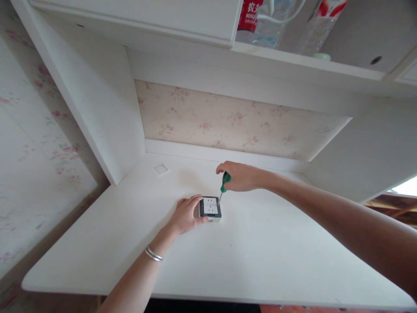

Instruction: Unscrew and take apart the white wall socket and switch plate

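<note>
Shelf (293, 58), upper edge of view: holds a clear plastic jug (276, 21) with a white handle, a bottle with a red label (248, 15) to its left, and a second clear bottle (314, 26) to its right, also marked in red. Contents of all three cannot be told; only their lower parts show.

Socket unit (210, 208): a small square box, dark frame around a white face with outlet openings, face up. Lies flat on the white surface (260, 261), near its middle, well clear of the back wall. Its sides run roughly square to the front edge of the surface.

Left hand (187, 215): curled around the left side of the socket unit, thumb along its near edge, fingers against its far left corner. A silver bangle (153, 254) circles the wrist.

Screwdriver (223, 187): green handle, thin metal shaft. Long axis steeply upright, tilted so the handle leans to the right and away; the tip points down and left, meeting the socket unit at its far right corner.

Right hand (239, 176): closed over the top of the screwdriver handle, fingers wrapped about it, forearm reaching in from the right.

Small square plate (160, 169): white, flat on the surface, far left, near the corner.
</note>
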The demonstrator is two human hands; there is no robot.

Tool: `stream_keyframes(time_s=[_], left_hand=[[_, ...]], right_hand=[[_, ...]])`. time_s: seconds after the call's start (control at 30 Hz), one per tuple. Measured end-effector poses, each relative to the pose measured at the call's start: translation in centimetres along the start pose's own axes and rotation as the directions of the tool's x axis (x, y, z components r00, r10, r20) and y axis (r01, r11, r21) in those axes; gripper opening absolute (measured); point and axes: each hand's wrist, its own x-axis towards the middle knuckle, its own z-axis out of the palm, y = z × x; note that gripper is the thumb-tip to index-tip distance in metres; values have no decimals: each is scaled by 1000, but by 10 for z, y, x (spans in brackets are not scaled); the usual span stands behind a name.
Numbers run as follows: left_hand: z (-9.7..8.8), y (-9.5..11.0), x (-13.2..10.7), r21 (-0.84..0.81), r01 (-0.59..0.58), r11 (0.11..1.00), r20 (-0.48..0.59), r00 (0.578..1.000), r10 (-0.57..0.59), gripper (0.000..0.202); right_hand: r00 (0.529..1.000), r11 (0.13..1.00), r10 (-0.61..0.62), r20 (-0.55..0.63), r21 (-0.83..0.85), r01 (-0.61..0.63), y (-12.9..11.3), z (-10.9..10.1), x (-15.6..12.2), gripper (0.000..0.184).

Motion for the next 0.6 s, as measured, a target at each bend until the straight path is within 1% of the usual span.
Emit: stream_keyframes(time_s=[0.03,0.1,0.13,0.2,0.27,0.3,0.4,0.43,0.5,0.57,0.6], left_hand=[[0,0,0,0,0,1000,2,1000,0,69],[0,0,0,2,0,1000,1,1000,0,69],[0,0,0,3,-2,1000,1,1000,1,68],[0,-1,0,6,-7,1000,2,1000,7,67],[0,-1,0,10,-11,1000,7,1000,10,66],[0,-1,0,11,-10,1000,8,1000,10,66],[0,-1,0,12,-10,1000,6,1000,10,66],[-1,-1,0,12,-11,1000,3,1000,11,66],[-1,0,0,11,-12,1000,4,1000,12,66],[-1,0,0,11,-11,1000,8,1000,11,66],[-1,0,0,11,-12,1000,10,1000,12,66]], right_hand=[[1000,1000,28,6,-4,-28,1,0,0,41],[997,996,79,12,-41,-78,2,0,0,31],[997,996,74,14,-49,-73,2,-1,0,28],[1000,1000,-4,31,-25,5,2,-2,0,25],[995,997,-80,57,18,80,1,-3,0,30],[995,997,-77,67,24,75,1,-4,0,34],[998,999,35,60,-28,-33,-1,-4,0,29],[997,998,53,49,-35,-51,-1,-4,0,29],[998,1000,10,56,-13,-9,-1,-4,1,27],[996,999,-48,77,20,47,0,-4,1,37],[996,999,-37,79,17,36,0,-5,1,39]])
